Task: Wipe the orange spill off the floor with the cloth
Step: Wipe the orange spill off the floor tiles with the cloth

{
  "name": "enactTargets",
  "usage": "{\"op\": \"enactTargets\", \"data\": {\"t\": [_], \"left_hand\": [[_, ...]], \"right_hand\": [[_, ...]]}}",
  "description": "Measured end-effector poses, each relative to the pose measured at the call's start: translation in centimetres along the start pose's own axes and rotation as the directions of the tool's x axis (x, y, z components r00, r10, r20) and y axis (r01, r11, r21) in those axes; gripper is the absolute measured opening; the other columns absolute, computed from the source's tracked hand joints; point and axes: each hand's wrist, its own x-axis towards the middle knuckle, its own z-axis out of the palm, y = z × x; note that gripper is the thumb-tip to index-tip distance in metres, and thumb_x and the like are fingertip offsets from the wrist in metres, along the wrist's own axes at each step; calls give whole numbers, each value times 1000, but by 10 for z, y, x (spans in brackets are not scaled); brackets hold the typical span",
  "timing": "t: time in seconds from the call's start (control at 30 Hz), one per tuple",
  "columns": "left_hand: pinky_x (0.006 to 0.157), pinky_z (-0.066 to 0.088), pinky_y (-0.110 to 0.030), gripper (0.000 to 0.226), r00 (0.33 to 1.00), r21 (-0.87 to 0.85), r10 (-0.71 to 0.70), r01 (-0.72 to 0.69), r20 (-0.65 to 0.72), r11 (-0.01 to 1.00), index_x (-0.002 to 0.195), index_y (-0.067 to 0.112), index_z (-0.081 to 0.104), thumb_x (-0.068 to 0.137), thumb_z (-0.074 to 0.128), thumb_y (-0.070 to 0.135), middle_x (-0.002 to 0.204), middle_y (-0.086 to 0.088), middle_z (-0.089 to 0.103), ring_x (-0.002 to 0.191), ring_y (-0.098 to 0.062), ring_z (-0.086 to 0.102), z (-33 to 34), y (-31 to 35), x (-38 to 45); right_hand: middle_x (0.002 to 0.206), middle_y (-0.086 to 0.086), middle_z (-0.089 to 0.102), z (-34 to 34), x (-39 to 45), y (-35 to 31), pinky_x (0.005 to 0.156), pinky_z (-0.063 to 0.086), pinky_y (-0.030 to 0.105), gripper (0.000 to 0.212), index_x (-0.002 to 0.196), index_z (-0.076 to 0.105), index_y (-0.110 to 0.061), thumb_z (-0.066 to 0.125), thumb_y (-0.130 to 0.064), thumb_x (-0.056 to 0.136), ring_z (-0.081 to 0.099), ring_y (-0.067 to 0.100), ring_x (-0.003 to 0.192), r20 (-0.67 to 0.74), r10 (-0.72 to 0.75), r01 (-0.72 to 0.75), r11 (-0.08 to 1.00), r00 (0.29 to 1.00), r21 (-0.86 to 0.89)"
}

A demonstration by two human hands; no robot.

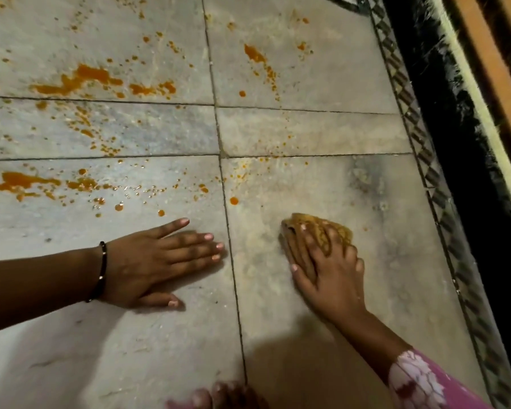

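Note:
Orange spill (80, 79) lies in puddles and droplets across the grey stone floor tiles (307, 131), mostly in the upper left and left middle; another puddle (21, 181) sits at the left edge. My right hand (325, 267) presses a small stained yellowish cloth (337, 228) flat on the right tile, fingers spread over it. My left hand (157, 261) lies flat, palm down, on the bare tile to the left of the grout line, fingers apart and holding nothing. A dark beaded bracelet circles its wrist.
A patterned black-and-white border strip (425, 149) runs along the right side of the floor, with a dark raised edge (469, 128) and a wooden frame beyond it. My toes (219, 397) show at the bottom edge. A lone orange drop (234, 200) sits near the cloth.

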Motion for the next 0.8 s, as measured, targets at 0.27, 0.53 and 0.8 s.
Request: {"op": "enactTargets", "data": {"t": [0.27,0.53,0.8], "left_hand": [[114,15,-53,77,995,-45,-94,95,25,994,149,8,24,90,39,56,158,-8,19,145,-25,19,15,-5,-20],[114,11,-56,79,947,5,-319,319,28,948,149,8,21,90,33,59,156,-11,21,145,-25,17,1,2,-77],[114,12,-56,77,789,-22,-614,615,29,788,149,7,22,92,26,58,155,-14,23,145,-27,18,4,37,-125]], "right_hand": [[142,8,45,-2,-35,-64,75,41,40,75,140,34,-44,52,-65,70,52,33,96,29,-425,422,903,905,78],[142,11,34,0,-8,-31,77,42,47,68,141,34,-41,46,-57,76,39,34,101,-4,-426,426,905,905,0],[143,4,45,5,-15,-124,76,35,38,56,134,43,-42,50,-53,79,49,30,97,-126,-798,806,570,589,160]]}}
